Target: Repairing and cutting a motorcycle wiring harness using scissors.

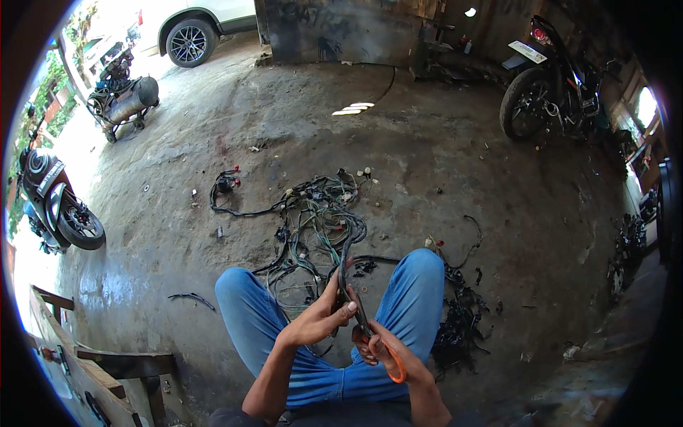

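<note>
Between my knees, a black-wrapped wiring harness [358,307] runs up from my hands to the tangle on the floor. My left hand [320,319] is closed around the black bundle, with its thumb pointing toward my right hand. Just below it, my right hand [380,347] grips a tool with a curved orange handle [398,368], right against the harness. The tool's working end is hidden by the fingers and the bundle, so whether it is scissors or pliers does not show. Beyond my knees spread the harness's green and black wires [320,220], with several connectors.
Black stripped scraps [459,320] lie beside my right knee, and a short wire piece [192,299] to the left. A wooden bench [121,363] stands at lower left. Motorcycles [530,99] [60,199], an air compressor [128,99] and a white car [213,18] stand farther off.
</note>
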A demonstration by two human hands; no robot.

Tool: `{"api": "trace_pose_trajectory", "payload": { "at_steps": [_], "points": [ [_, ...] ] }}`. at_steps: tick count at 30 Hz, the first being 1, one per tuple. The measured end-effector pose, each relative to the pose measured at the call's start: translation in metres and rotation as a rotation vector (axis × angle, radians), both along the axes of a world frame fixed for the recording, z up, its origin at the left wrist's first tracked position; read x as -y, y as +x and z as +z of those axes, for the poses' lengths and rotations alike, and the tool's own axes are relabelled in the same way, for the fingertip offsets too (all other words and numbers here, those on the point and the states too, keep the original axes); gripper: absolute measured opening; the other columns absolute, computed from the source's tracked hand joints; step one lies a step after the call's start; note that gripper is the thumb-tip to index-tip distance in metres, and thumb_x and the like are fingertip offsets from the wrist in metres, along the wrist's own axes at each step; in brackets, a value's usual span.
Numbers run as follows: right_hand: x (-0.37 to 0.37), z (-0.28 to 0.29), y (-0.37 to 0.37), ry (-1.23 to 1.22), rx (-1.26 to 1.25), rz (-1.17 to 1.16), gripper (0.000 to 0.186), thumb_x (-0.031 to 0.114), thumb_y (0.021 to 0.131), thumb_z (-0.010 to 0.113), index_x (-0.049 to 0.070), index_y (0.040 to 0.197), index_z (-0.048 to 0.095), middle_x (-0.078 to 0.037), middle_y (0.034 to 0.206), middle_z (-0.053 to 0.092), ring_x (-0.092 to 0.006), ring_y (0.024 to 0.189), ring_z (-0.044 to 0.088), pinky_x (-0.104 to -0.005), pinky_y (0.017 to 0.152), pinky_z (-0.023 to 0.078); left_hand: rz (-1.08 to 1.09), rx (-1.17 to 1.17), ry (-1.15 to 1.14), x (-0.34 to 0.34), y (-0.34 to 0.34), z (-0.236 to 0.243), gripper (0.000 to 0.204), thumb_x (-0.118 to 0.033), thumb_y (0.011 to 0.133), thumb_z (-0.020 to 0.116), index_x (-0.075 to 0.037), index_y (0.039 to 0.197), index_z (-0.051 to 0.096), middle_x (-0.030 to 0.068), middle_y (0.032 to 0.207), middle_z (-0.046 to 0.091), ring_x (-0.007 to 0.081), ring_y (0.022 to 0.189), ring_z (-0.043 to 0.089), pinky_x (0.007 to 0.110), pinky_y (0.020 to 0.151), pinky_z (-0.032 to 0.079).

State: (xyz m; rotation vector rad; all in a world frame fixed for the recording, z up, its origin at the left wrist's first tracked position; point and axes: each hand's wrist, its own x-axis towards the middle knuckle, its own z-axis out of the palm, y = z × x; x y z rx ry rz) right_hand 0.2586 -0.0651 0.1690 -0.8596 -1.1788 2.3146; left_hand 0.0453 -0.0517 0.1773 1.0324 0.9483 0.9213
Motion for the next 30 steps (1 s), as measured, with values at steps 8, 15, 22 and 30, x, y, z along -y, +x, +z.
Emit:
{"api": "trace_pose_trajectory", "payload": {
  "at_steps": [8,15,22,30],
  "points": [
    [0.007,-0.002,-0.019,0.010,-0.131,-0.170,0.066,0.069,0.092,0.052,0.006,0.108,0.046,0.004,0.078,0.039,-0.0059,0.064,0.035,-0.0232,0.056,0.028,0.107,-0.199,0.218,-0.004,0.016,-0.012,0.066,-0.031,0.107,0.048,-0.009,0.160,0.016,0.0013,0.100,0.046,0.0103,0.088,0.044,0.026,0.082,0.042],
    [0.007,0.002,-0.022,0.039,-0.108,-0.236,0.070,0.072,0.091,0.051,0.005,0.110,0.046,0.003,0.080,0.036,-0.0064,0.063,0.032,-0.0235,0.056,0.028,0.262,-0.285,0.196,-0.002,0.030,-0.002,0.059,-0.041,0.107,0.046,-0.008,0.154,0.034,-0.0004,0.085,0.052,0.0095,0.081,0.047,0.025,0.078,0.041],
    [0.009,0.003,-0.025,-0.034,-0.208,-0.282,0.065,0.066,0.096,0.050,0.004,0.115,0.045,0.003,0.079,0.035,-0.0071,0.063,0.033,-0.0246,0.056,0.030,0.343,-0.213,0.162,0.001,0.041,0.004,0.057,-0.042,0.107,0.048,-0.010,0.152,0.041,-0.0056,0.070,0.047,0.0045,0.066,0.042,0.021,0.062,0.037],
    [0.010,0.008,-0.024,-0.034,-0.218,-0.289,0.064,0.067,0.096,0.049,0.004,0.108,0.047,0.003,0.077,0.036,-0.0069,0.061,0.033,-0.0238,0.054,0.029,0.412,-0.197,0.152,0.004,0.045,0.006,0.050,-0.036,0.106,0.053,-0.010,0.149,0.049,-0.0088,0.065,0.046,-0.0003,0.056,0.040,0.019,0.050,0.032]
  ]
}}
